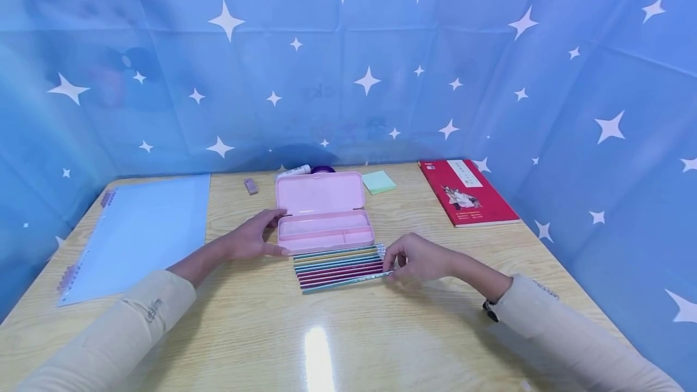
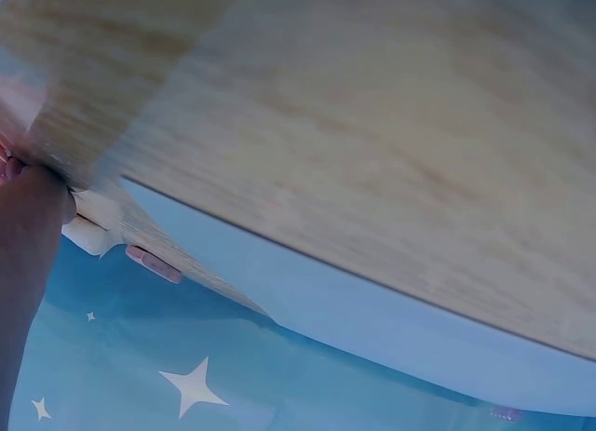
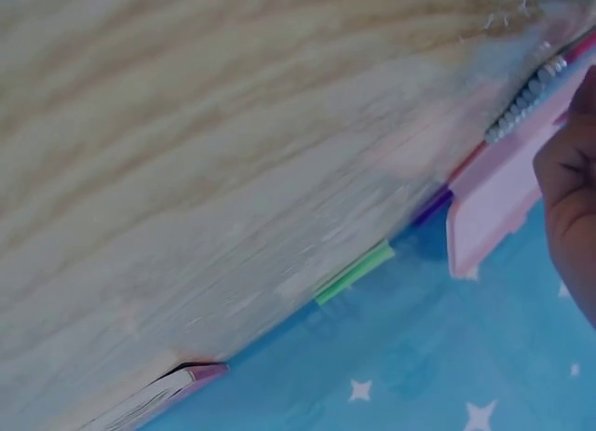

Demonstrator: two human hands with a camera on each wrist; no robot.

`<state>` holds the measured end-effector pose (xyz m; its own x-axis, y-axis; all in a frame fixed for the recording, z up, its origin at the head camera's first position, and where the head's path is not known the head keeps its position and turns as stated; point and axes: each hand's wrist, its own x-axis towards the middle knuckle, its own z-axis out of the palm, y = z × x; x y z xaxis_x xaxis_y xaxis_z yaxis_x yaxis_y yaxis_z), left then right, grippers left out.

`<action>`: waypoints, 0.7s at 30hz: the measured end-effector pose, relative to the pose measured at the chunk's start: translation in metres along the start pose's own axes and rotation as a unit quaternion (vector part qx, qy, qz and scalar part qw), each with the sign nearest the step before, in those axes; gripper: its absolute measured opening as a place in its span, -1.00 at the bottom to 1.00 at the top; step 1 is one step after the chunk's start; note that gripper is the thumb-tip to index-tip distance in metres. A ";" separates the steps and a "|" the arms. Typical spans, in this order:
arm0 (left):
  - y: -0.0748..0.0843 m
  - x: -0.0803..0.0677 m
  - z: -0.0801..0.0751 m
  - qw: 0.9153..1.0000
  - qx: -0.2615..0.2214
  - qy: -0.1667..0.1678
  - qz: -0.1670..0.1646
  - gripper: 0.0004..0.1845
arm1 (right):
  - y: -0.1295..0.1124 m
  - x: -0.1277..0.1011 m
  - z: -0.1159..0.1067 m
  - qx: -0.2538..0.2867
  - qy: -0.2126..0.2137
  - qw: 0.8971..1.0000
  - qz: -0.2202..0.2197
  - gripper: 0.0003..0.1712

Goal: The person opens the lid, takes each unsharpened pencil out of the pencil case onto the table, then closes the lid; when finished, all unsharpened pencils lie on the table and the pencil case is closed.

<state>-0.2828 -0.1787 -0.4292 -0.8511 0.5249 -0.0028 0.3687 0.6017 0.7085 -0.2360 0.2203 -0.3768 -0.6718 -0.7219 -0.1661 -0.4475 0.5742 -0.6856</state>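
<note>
An open pink pencil case [image 1: 325, 231] lies at the table's middle, its lid [image 1: 319, 192] folded back. In front of it is a row of several coloured pencils [image 1: 337, 264]. My left hand [image 1: 274, 233] rests against the case's left end, fingers stretched along the back and thumb at the front. My right hand [image 1: 389, 268] is curled at the row's right end and pinches the tip of the nearest pencil [image 1: 348, 282]. In the right wrist view the pencil ends [image 3: 521, 105] and the case [image 3: 498, 203] show beside one of my fingers [image 3: 570, 189].
A pale blue ring-bound sheet [image 1: 141, 228] lies at the left and a red book [image 1: 465, 191] at the right. Behind the case are an eraser [image 1: 251, 186], a white tube [image 1: 294, 171], a purple roll [image 1: 323, 169] and green sticky notes [image 1: 379, 182]. Blue starred cloth walls the table.
</note>
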 end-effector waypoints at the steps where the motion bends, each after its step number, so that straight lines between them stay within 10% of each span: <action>1: 0.000 0.000 0.000 1.000 0.001 0.001 0.000 0.12 | 0.000 0.000 0.001 -0.001 0.000 1.000 0.001 -0.93; 21: 0.001 0.000 0.000 1.000 -0.002 -0.001 -0.003 0.12 | -0.001 -0.007 0.008 -0.028 0.032 0.998 0.037 -0.93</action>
<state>-0.2827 -0.1786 -0.4284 -0.8528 0.5222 -0.0077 0.3627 0.6027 0.7108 -0.2258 0.2214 -0.3806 -0.7391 -0.6523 -0.1680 -0.4265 0.6462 -0.6329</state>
